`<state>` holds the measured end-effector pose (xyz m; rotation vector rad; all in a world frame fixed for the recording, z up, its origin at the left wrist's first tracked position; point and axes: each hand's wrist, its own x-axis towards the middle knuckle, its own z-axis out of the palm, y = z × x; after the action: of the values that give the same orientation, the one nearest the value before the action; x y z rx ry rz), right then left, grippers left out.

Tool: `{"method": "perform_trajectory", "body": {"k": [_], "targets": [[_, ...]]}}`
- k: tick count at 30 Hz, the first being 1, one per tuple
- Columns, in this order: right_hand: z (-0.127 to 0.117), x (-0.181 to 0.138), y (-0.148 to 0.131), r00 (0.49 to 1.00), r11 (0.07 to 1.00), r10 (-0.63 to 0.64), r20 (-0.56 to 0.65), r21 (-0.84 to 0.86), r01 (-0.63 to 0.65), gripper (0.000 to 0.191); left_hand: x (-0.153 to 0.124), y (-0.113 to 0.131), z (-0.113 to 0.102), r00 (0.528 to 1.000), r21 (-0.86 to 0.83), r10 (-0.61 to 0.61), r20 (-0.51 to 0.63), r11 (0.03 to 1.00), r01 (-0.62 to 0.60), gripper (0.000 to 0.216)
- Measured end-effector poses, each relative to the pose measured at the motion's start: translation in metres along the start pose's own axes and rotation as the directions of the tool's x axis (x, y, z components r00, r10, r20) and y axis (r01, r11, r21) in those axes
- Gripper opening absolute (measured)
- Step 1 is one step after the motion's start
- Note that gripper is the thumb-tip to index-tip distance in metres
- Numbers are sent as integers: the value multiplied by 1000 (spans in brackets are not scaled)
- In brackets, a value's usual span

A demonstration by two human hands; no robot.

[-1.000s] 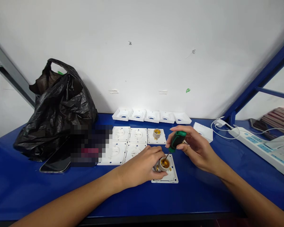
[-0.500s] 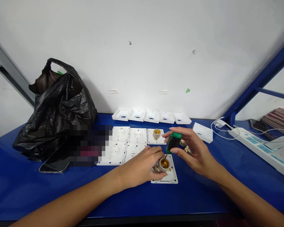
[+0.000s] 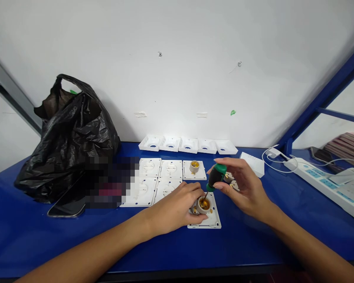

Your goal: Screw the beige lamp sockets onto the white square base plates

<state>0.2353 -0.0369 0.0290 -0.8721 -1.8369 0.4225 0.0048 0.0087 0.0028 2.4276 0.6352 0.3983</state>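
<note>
My right hand (image 3: 244,188) grips a short screwdriver (image 3: 216,177) with a green and black handle. Its shaft slants down into the brass-lined lamp socket (image 3: 204,204). That socket sits on a square white base plate (image 3: 214,220) near the table's front. My left hand (image 3: 184,204) holds the socket from the left, thumb in front and fingers behind. Behind it, another plate bears a lamp socket (image 3: 194,167) of the same kind. Several flat white base plates (image 3: 171,169) lie to the left, one partly covered by my left hand. More loose sockets (image 3: 229,177) are partly hidden behind my right hand.
Several white covers (image 3: 188,145) stand in a row along the wall, and a white box-like cover (image 3: 253,164) lies to their right. A black plastic bag (image 3: 73,137) and a phone (image 3: 66,202) are at left. A power strip (image 3: 327,184) with cables lies at right.
My right fingers have shifted slightly around the screwdriver handle. The screwdriver tip is still in the socket, and my left hand keeps its hold. The whole view has shifted a little.
</note>
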Motion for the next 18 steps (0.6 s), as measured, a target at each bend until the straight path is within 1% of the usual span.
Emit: {"method": "perform_trajectory", "body": {"k": [3, 6, 11, 15, 18], "targets": [[-1, -1, -3, 996, 998, 41, 81, 42, -45, 51, -1, 1, -1, 1000, -1, -7, 2, 1000, 7, 26], [0, 0, -4, 994, 995, 49, 100, 79, -57, 51, -2, 4, -5, 999, -42, -34, 18, 999, 34, 28], [4, -1, -1, 999, 998, 21, 37, 55, -23, 52, -4, 4, -9, 998, -117, -47, 42, 992, 52, 39], [9, -3, 6, 999, 999, -36, -39, 14, 36, 52, -3, 0, -9, 997, -123, -56, 54, 991, 62, 37], [11, -3, 9, 997, 999, -29, -69, 23, 31, 51, -2, -1, -13, 997, -133, -39, 66, 990, 47, 35]]}}
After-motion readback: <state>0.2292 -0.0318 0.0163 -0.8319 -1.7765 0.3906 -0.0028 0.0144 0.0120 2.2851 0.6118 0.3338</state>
